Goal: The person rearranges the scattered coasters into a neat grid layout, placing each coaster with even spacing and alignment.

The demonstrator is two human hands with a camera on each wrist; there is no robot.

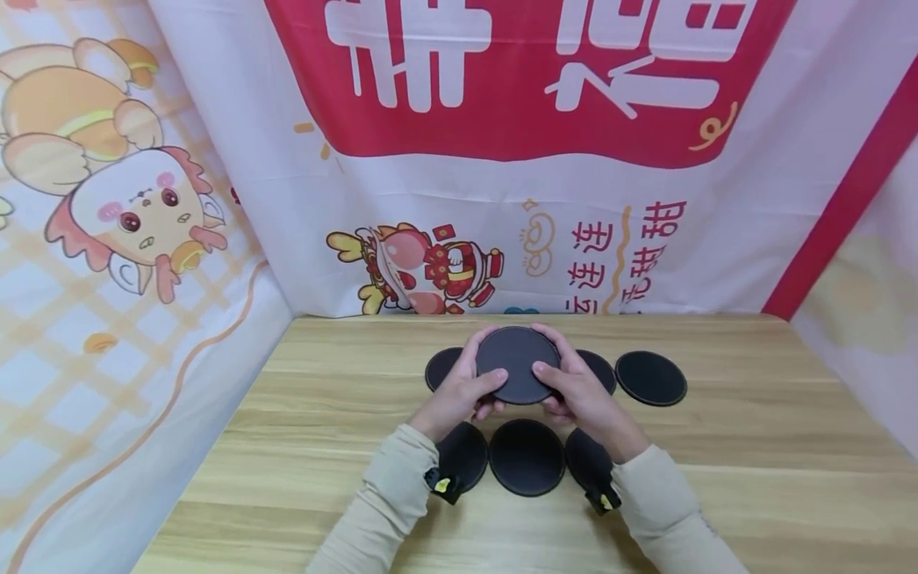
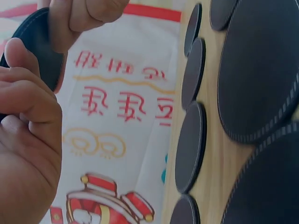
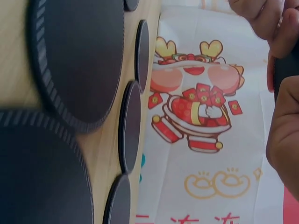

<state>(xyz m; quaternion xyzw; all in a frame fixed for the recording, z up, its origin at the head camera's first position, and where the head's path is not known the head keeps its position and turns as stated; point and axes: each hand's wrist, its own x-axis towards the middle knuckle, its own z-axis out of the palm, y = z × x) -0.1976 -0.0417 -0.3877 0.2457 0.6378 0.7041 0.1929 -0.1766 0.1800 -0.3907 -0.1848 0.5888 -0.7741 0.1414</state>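
Note:
A round black coaster (image 1: 518, 351) with a stitched rim is held up above the table between both hands. My left hand (image 1: 459, 391) grips its left side, thumb on the near face and fingers behind. Gripping the right side the same way is my right hand (image 1: 584, 391). In the left wrist view, the held coaster (image 2: 39, 46) is partly covered by the fingers. Only a dark strip of that coaster (image 3: 286, 70) shows in the right wrist view, beside the right hand (image 3: 286, 135).
More black coasters lie flat on the wooden table (image 1: 753, 446) in two rows. The back row includes a far-right coaster (image 1: 651, 378); the hands partly hide others. A middle coaster (image 1: 527, 458) lies in the front row, under the forearms. A printed cloth (image 1: 251, 199) hangs behind the table.

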